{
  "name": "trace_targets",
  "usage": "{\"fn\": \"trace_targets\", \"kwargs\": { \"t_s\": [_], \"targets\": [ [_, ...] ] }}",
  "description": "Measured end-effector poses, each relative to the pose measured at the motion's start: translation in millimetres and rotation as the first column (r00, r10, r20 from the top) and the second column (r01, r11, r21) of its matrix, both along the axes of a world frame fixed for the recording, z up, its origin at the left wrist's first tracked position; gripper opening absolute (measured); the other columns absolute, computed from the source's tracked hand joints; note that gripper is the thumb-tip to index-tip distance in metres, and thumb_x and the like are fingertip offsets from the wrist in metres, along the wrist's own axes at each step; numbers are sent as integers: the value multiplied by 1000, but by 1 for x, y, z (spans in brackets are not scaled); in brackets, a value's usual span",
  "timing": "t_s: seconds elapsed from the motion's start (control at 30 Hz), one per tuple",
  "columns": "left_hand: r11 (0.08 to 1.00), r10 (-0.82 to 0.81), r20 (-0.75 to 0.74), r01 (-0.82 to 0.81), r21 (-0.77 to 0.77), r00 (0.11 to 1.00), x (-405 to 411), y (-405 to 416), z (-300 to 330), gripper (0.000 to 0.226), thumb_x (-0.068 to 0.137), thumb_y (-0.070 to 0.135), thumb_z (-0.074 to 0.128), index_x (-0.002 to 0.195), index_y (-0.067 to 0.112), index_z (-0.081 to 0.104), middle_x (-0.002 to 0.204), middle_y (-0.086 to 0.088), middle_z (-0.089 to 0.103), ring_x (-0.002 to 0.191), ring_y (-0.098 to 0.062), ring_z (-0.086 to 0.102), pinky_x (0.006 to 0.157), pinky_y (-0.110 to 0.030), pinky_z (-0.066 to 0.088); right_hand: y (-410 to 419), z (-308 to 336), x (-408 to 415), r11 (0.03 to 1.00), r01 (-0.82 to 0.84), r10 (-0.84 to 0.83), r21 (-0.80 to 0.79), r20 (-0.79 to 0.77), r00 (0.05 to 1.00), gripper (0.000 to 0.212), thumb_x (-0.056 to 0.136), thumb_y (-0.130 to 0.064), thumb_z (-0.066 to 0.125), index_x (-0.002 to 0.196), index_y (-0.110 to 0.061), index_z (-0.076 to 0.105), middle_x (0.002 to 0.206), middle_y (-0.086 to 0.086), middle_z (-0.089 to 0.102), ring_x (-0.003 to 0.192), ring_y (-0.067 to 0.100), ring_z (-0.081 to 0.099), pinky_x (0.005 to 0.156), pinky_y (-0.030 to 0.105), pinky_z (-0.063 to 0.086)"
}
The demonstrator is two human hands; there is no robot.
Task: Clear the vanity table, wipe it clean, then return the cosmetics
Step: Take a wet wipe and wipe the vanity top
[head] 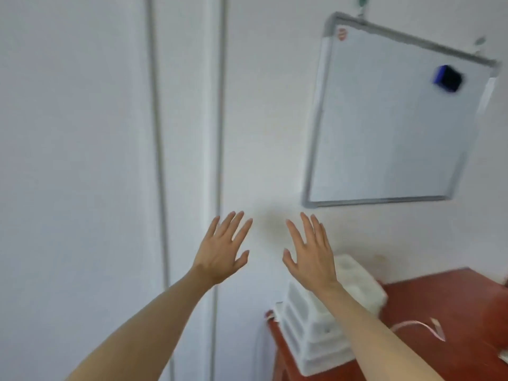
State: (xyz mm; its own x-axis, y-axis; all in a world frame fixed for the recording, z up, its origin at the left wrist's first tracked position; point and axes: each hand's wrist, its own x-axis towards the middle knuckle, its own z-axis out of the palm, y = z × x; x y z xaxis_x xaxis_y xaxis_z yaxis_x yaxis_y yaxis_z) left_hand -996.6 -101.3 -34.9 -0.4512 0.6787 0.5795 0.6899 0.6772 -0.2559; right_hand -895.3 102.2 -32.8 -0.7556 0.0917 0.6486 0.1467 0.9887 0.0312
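Observation:
Both my hands are raised in front of a white wall, backs toward me, fingers straight and spread. My left hand and my right hand hold nothing and touch nothing. At the lower right, the reddish-brown vanity table shows one corner. A white plastic organizer with stacked drawers stands on that corner, partly hidden behind my right forearm. A thin white strip or cable lies on the tabletop. No cosmetics are plainly visible; the picture is blurred.
A whiteboard with a grey frame hangs on the wall at the upper right, with a blue and black eraser stuck to it. Vertical grey trim lines run down the wall on the left.

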Motion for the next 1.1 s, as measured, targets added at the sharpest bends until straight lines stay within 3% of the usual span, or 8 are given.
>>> {"fn": "trace_targets", "kwargs": {
  "t_s": [0.23,0.33,0.5,0.8,1.0,1.1],
  "targets": [
    [911,413,-9,-412,28,911,-12,-250,2,63,85,44,35,140,14,35,141,-12,45,127,-29,46,107,-47,22,-220,-6,-104,908,-415,416,52,-16,909,58,81,-39,39,134,-16,45,145,18,36,136,39,24,111,49,17],
    [822,570,5,-570,7,822,-2,-350,3,63,85,45,33,140,14,33,141,-11,45,128,-28,45,109,-48,24,-319,-6,-135,832,-552,554,53,-57,831,57,83,-38,37,136,-17,40,146,18,35,137,39,22,111,49,16],
    [605,796,12,-796,-30,605,39,-514,-7,63,86,46,31,139,13,33,140,-13,46,127,-29,46,107,-50,31,-500,-7,-160,625,-779,780,45,-75,621,55,85,-35,36,137,-17,36,146,18,34,138,39,21,112,47,13],
    [272,962,29,-961,-38,271,86,-692,-15,64,84,46,33,135,9,46,135,-16,50,124,-30,50,101,-52,39,-736,-22,-186,268,-961,963,66,-47,265,54,85,-32,37,136,-15,38,146,13,36,138,34,22,113,46,14],
    [91,996,16,-995,-43,91,75,-784,-15,62,84,46,33,135,11,37,134,-15,51,122,-30,50,100,-52,39,-861,-20,-227,97,-992,995,80,-24,96,52,84,-30,38,134,-14,40,143,15,40,135,35,25,112,45,16],
    [18,999,41,-1000,-3,18,65,-823,-7,64,83,46,33,134,10,45,134,-17,51,122,-31,51,98,-53,40,-918,-13,-246,31,-996,999,88,-11,30,52,84,-29,37,134,-14,40,142,15,41,135,36,26,111,45,16]
  ]
}}
